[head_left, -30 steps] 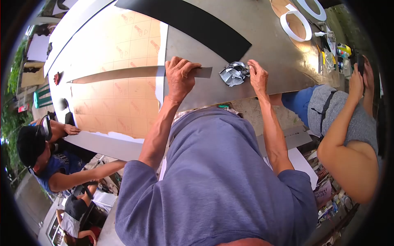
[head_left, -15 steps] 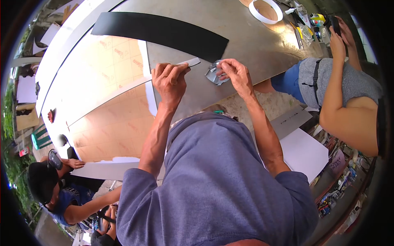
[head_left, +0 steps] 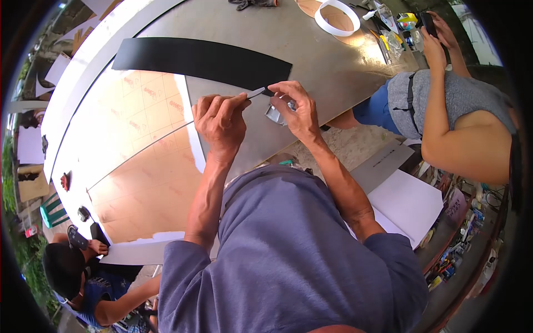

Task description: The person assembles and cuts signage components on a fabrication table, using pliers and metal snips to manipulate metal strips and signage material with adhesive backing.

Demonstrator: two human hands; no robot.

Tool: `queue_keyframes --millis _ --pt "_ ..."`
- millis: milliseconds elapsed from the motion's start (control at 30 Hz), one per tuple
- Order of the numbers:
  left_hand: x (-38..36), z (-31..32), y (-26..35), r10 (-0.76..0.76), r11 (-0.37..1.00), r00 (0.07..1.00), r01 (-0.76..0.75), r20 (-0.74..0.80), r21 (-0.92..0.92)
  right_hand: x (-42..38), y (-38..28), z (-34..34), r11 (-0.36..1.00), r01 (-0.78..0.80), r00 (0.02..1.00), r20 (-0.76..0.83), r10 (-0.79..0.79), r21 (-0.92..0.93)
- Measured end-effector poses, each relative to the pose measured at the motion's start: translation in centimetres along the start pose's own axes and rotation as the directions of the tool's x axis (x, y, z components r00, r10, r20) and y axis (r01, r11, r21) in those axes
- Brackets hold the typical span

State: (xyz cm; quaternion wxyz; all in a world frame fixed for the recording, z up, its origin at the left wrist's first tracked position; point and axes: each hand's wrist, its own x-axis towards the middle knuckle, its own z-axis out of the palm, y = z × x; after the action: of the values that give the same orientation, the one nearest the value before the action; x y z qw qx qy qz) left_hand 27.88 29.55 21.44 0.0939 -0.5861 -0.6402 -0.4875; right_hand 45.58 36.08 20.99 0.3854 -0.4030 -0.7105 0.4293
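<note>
On the table (head_left: 311, 51) at 12 o'clock, the black sheet (head_left: 202, 61) at 11 might get scuffed if the strip (head_left: 256, 92) swings. That strip, running from 9 to 12, might kink, being held near one end: fingers of the left hand (head_left: 221, 123) pinch it; those of the right hand (head_left: 302, 116), at 1, curl by its tip, contact unclear. Shiny metal table; matte, bowed sheet; slim strip; crumpled silvery scrap (head_left: 274, 115).

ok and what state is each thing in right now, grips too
left grip, pinching the strip
right grip, curled near the strip's tip; contact unclear
strip, held near one end, seen edge-on
black sheet, lying flat
wad, crumpled, partly hidden by the right grip
ring, closed loop
brown sheet, lying flat
phone, held up; screen state unclear
</note>
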Motion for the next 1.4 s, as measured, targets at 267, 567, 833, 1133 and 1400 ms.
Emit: queue_keyframes --millis 267,567,833,1133,1400 --pt "1.3 -0.2 1.8 0.084 0.996 0.995 -0.083 -0.057 0.017 -0.8 -1.8 -0.5 0.787 -0.339 0.941 0.189 0.281 0.516" --pt "0.6 1.3 2.4 0.177 0.982 0.984 -0.178 -0.018 -0.069 -1.8 -1.9 -0.6 0.533 -0.325 0.944 0.241 0.224 0.781" --pt "1.8 1.4 2.2 0.125 0.986 0.990 -0.117 0.059 -0.118 -1.6 -1.8 -0.5 0.627 -0.326 0.942 0.187 0.279 0.708" --pt "3.4 4.0 -0.2 0.101 0.975 0.990 -0.080 0.094 -0.205 -1.6 -3.5 -1.4 0.995 -0.101 0.994 -0.050 0.101 0.015" --pt "2.7 3.9 -0.2 0.079 0.982 0.984 -0.048 0.163 -0.184 -1.9 -2.1 -0.7 0.983 -0.162 0.973 -0.155 0.174 0.087"
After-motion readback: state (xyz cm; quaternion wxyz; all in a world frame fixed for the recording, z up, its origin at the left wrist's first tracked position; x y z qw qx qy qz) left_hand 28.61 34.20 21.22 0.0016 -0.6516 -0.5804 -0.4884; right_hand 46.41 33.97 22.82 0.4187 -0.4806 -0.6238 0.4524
